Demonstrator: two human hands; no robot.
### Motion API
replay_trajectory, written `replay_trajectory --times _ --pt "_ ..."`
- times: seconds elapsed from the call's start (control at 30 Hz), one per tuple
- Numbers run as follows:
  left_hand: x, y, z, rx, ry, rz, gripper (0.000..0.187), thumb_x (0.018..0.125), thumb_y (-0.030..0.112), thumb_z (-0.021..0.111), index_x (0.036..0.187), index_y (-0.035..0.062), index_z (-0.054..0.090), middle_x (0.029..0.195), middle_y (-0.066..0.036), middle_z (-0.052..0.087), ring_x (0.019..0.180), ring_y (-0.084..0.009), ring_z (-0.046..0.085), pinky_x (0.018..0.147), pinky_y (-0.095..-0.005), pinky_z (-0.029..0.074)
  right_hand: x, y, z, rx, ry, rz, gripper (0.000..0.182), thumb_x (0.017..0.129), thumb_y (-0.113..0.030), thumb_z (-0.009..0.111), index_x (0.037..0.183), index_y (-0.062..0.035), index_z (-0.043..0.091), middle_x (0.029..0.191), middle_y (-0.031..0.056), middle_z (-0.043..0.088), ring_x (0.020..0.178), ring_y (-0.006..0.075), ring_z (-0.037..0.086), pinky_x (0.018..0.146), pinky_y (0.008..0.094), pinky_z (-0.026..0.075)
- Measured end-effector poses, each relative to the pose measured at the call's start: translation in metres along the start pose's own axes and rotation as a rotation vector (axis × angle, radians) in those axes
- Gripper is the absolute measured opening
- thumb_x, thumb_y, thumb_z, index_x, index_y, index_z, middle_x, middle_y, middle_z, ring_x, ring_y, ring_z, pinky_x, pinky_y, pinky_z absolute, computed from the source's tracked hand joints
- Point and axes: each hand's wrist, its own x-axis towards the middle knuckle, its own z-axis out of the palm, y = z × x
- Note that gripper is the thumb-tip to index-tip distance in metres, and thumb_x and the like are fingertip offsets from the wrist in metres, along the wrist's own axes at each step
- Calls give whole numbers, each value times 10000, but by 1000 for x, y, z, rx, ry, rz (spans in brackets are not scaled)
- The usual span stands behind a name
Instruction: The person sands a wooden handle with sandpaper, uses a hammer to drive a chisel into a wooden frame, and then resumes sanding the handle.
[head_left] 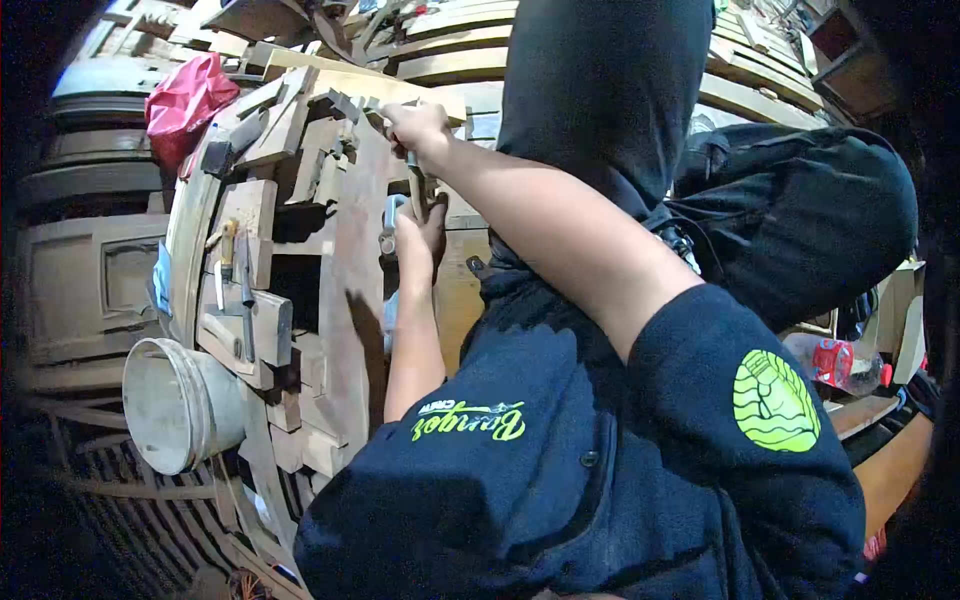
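Head view: hands (415, 130) on wooden piece (415, 190)

Bucket (178, 403) left of wooden workpiece (300, 250), cloth (187, 100) above it, bottle (845, 363) far right.

left hand (412, 238) partly hidden behind tool (416, 190), tool's tip unclear, bucket (180, 402) interior blurred

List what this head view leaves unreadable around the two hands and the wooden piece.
- The tool in the right hand: mostly covered by the fist and wrist, type unclear.
- The left hand: its grip on the bluish object is hidden behind the right forearm.
- The wooden piece: its right side is blocked by the dark sleeve.
- The bottle: label too small.
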Motion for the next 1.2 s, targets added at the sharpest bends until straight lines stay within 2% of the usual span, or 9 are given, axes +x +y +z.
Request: replay_trajectory --times 0.17,0.3,0.53,0.67,0.73,0.8,0.87,1.07,1.2 --pt "-3 53 -3 -354 -7 -678 339 877 287 617 655 140 408 513 52 354 382 -104 356 368 -270 271 -1 -3 -3 -28 -284 76 274 776 -269 729 696 -44 593 535 13 476 402 126 450 367 260 366" --pt "-4 -12 -35 -1675 -1233 -683 355 924 366 515 690 180 325 473 98 204 327 -45 166 334 -213 204 6 2 2 94 -789 211 175 800 -259 697 838 -89 669 646 50 558 482 146 533 435 334 462" --pt "6 -13 -26 60 2 -198 170 826 168 643 863 5 615 704 -84 628 595 -200 588 509 -364 438 3 2 2 -213 -84 2 218 734 -229 663 667 -23 636 609 76 629 506 161 607 483 313 494" --pt "46 -152 -24 212 -32 -33 165 814 198 659 841 38 631 668 -71 620 570 -194 566 498 -355 417 21 21 -1 -560 76 -172 198 743 -237 574 770 -72 679 707 90 673 676 229 660 585 345 514" --pt "-2 28 -6 -386 -240 -579 189 884 290 591 758 161 537 521 48 403 356 -94 329 361 -258 257 61 34 -8 -1039 -251 -510 176 786 -107 526 829 -77 693 833 71 691 657 194 657 560 330 510" --pt "2 -4 -34 -1251 -750 -983 277 908 390 530 751 173 460 512 79 315 351 -78 277 353 -244 248 18 8 -9 -319 -620 -246 146 827 -97 550 872 -60 683 675 46 637 538 174 593 490 329 472" --pt "-14 -11 -36 -1610 -1189 -665 306 918 421 496 744 175 442 513 88 272 368 -47 241 346 -214 231 0 -3 2 174 -947 328 146 843 -174 616 906 -49 660 531 9 483 440 146 476 433 313 413" --pt "-5 57 -24 217 -19 -463 231 819 164 628 684 23 504 623 -56 529 482 -155 508 384 -312 372 19 10 3 76 -439 181 129 837 -164 608 850 -51 666 712 77 616 530 162 576 479 335 506" --pt "15 6 -25 -6 131 -330 126 813 81 608 790 -35 565 709 -75 567 549 -215 511 528 -361 427 11 1 5 -361 13 -113 217 746 -271 623 790 -66 679 767 97 674 632 183 639 596 321 517"
